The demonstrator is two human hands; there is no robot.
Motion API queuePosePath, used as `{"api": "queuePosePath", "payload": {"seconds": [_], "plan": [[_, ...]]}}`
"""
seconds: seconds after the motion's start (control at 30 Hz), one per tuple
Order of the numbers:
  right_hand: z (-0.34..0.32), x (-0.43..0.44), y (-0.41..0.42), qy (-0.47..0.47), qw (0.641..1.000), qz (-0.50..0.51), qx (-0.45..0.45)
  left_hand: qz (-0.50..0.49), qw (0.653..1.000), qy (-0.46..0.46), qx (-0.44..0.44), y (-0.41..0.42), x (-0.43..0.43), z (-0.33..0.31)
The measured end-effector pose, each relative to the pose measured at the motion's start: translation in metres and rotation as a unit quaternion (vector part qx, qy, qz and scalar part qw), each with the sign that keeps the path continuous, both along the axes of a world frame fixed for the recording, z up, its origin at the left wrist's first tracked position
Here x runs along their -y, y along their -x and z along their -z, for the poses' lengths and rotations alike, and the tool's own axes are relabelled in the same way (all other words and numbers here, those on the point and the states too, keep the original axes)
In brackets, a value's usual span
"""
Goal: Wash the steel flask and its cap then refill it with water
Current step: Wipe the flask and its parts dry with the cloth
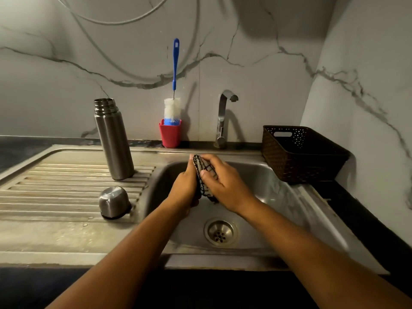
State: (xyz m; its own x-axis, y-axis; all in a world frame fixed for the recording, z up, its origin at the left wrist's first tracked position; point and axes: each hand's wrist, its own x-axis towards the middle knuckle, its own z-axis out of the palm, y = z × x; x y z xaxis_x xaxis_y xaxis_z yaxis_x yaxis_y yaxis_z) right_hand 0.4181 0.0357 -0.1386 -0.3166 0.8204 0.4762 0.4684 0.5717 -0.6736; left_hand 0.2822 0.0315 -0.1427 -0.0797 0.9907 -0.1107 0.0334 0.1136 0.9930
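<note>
Over the sink | left hand and right hand both grip a netted scrubber | flask upright, uncapped, at 10 o'clock on drainboard; cap at 9 o'clock | left hand nearer.

Left hand and right hand squeeze, seemingly, a scrubber.

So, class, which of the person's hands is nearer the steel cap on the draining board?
Left. The left hand is over the sink, just right of the cap; the right hand is farther right, across the scrub cloth both hold.
</note>
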Motion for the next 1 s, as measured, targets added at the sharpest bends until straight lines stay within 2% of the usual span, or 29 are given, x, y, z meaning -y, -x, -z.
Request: {"api": "queuePosePath", "payload": {"seconds": [0.03, 0.1, 0.17, 0.23, 0.27, 0.33, 0.43, 0.47, 0.53, 0.57, 0.63, 0.7, 0.77, 0.83, 0.9, 0.93, 0.97, 1.0], "plan": [[0.003, 0.001, 0.002, 0.017, 0.999, 0.000, -0.031, -0.019, 0.998, -0.028, -0.043, -0.002, 0.000, 0.003], [-0.001, 0.002, 0.011, 0.108, 0.987, 0.020, -0.120, -0.066, 0.979, -0.118, -0.150, -0.003, -0.002, 0.007], [-0.013, 0.002, 0.014, 0.243, 0.949, 0.057, -0.194, -0.093, 0.951, -0.197, -0.219, -0.004, 0.000, 0.006], [-0.023, 0.005, 0.011, 0.357, 0.906, 0.058, -0.218, -0.090, 0.910, -0.268, -0.303, -0.005, 0.003, 0.002], [-0.025, 0.008, 0.010, 0.384, 0.895, 0.055, -0.220, -0.083, 0.892, -0.290, -0.338, -0.005, 0.002, 0.003], [-0.020, 0.006, 0.009, 0.345, 0.907, 0.058, -0.234, -0.073, 0.877, -0.306, -0.363, -0.003, -0.004, 0.008], [-0.007, -0.001, 0.010, 0.103, 0.979, 0.051, -0.171, -0.071, 0.892, -0.280, -0.347, 0.000, -0.015, 0.011], [-0.003, -0.002, 0.011, 0.047, 0.989, 0.031, -0.140, -0.081, 0.917, -0.252, -0.299, 0.001, -0.017, 0.009], [0.000, 0.000, 0.011, 0.007, 0.995, -0.002, -0.095, -0.075, 0.979, -0.159, -0.103, 0.003, -0.015, 0.005], [0.001, 0.002, 0.010, 0.014, 0.996, -0.014, -0.091, -0.062, 0.992, -0.107, -0.021, 0.005, -0.011, 0.002], [0.002, 0.002, 0.010, 0.038, 0.991, -0.033, -0.120, -0.030, 0.997, -0.072, 0.017, 0.006, -0.003, -0.001], [-0.002, 0.001, 0.011, 0.025, 0.989, -0.019, -0.143, -0.031, 0.986, -0.147, -0.079, 0.004, -0.001, -0.001], [-0.008, 0.003, 0.015, 0.049, 0.978, -0.006, -0.205, -0.062, 0.939, -0.250, -0.226, 0.001, -0.004, 0.000], [-0.018, 0.007, 0.015, 0.167, 0.946, 0.012, -0.276, -0.064, 0.903, -0.319, -0.281, -0.003, 0.000, -0.003], [-0.025, 0.010, 0.006, 0.291, 0.907, 0.018, -0.305, -0.036, 0.865, -0.368, -0.339, -0.005, 0.006, -0.006], [-0.026, 0.009, 0.002, 0.309, 0.894, 0.017, -0.323, -0.026, 0.853, -0.373, -0.363, -0.004, 0.007, -0.006], [-0.024, 0.006, -0.002, 0.285, 0.897, 0.017, -0.338, -0.023, 0.852, -0.367, -0.372, -0.002, 0.006, -0.005], [-0.023, 0.004, -0.003, 0.233, 0.913, 0.019, -0.334, -0.031, 0.869, -0.343, -0.355, -0.001, 0.003, -0.006]]}}
